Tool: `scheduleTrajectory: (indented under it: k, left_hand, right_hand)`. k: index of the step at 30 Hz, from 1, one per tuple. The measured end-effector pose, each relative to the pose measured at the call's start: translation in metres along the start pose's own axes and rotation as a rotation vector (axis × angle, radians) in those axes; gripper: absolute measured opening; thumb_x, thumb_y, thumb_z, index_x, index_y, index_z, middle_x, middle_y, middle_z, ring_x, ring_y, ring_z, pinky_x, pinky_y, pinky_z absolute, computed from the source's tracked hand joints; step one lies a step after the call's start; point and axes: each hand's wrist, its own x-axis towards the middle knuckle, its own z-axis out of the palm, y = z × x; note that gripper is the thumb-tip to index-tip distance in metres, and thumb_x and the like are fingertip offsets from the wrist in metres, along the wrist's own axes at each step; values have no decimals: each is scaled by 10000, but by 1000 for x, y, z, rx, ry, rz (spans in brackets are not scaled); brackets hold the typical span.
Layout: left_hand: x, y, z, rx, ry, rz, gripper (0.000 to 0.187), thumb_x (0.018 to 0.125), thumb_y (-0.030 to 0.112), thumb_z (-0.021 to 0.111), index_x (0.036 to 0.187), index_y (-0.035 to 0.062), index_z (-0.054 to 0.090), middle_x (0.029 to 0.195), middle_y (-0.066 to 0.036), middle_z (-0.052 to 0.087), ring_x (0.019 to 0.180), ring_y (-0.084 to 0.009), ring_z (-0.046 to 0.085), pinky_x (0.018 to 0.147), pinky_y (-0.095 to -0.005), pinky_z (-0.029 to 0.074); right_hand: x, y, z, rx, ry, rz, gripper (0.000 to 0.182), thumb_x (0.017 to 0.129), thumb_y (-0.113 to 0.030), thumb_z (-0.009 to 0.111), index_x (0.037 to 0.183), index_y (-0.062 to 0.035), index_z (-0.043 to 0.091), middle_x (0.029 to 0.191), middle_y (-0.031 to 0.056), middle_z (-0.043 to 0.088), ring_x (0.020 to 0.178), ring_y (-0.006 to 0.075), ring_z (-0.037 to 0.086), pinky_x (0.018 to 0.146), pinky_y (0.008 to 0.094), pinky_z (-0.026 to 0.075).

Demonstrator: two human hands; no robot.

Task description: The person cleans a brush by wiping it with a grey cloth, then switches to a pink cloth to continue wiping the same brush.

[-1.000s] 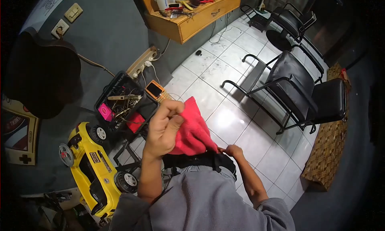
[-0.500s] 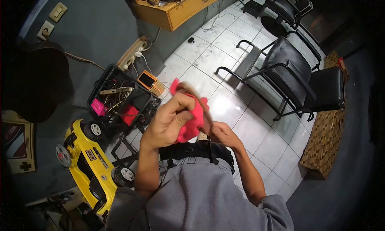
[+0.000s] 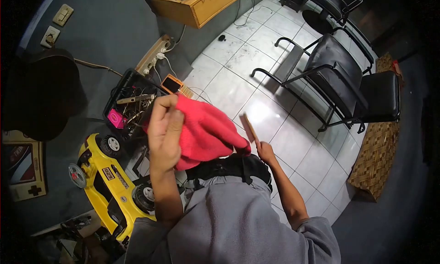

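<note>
My left hand (image 3: 166, 135) pinches the upper edge of a red cloth (image 3: 206, 131) between thumb and fingers. The cloth hangs spread in soft folds, its lower right corner near my waist. In my right hand (image 3: 266, 153) is the handle of what looks like a slim wooden brush (image 3: 249, 127), tilted up and away from me. The brush is apart from the cloth, to its right; its bristles are not clear to see.
To the left stand a yellow toy car (image 3: 110, 186) and a black crate (image 3: 121, 92) of cables and tools. A wooden shelf (image 3: 201, 9) juts from the wall. Black armchairs (image 3: 337, 76) and a woven box (image 3: 373, 167) stand at right on the tiled floor (image 3: 229, 83).
The red cloth was bunched in my left hand and now hangs open. My left hand has moved left. The brush has come off the cloth and away to the right.
</note>
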Motion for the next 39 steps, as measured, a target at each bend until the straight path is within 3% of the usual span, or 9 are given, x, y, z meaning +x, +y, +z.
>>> scheduleTrajectory:
  k: [4,6,11,15,20,23,28,31,39]
  left_hand:
    - [2,-11,13,67,-69,7,98,954,61,420,1040,14,420,905,-11,463,829,-59,430,780,-196,365]
    - [5,-14,21,-13,-64,4,97,957,69,418,1038,15,417,901,-16,469,817,-56,430,761,-194,368]
    - [10,0,35,-84,-10,72,118,964,95,420,1045,10,418,905,-34,519,801,-64,472,748,-205,396]
    - [2,19,27,-98,180,202,136,961,97,431,1057,2,444,944,-51,541,834,-75,495,782,-219,403]
    - [-8,0,21,-48,336,49,132,965,103,418,1058,14,447,957,-32,512,870,-73,466,826,-223,377]
    - [-4,-50,20,135,387,-152,119,973,111,383,1063,45,423,970,-33,451,869,-89,421,835,-230,359]
    - [-5,-78,39,-82,327,-293,114,981,131,371,1055,50,403,943,-46,460,834,-92,446,767,-234,404]
    - [8,-79,51,135,264,36,109,980,125,373,1058,52,398,880,-32,469,768,-67,444,700,-211,408]
    - [11,7,30,-83,301,239,152,964,121,436,1099,51,428,937,-35,515,842,-77,478,767,-214,392]
  right_hand:
    - [-45,-140,-95,905,-39,-107,367,983,-382,327,797,-90,446,608,-47,382,498,50,354,452,220,313]
    - [-71,-183,-122,1126,-135,-209,401,978,-381,343,861,-28,493,659,-20,441,558,94,408,490,263,356]
    - [-51,-168,-82,581,-110,-583,333,972,-333,379,894,-26,480,640,124,559,568,290,550,518,384,412]
    - [-8,-83,-22,-281,-254,-100,500,955,-453,322,968,1,530,814,223,636,806,395,618,675,488,477]
    - [13,15,30,-149,33,21,599,948,-472,325,775,37,590,752,274,611,747,410,622,651,489,482]
    - [8,-52,-17,581,92,93,439,962,-432,363,745,-66,470,547,4,437,428,119,451,381,276,381]
    - [-54,-177,-86,1307,25,-112,296,987,-339,339,869,-83,429,563,-14,345,479,98,339,423,245,266]
    - [-52,-162,-68,646,199,-590,292,970,-315,369,915,-44,463,635,138,521,504,294,495,459,380,377]
    - [-9,-3,12,-210,-278,-76,543,946,-446,315,862,12,596,785,301,603,758,440,600,682,527,462]
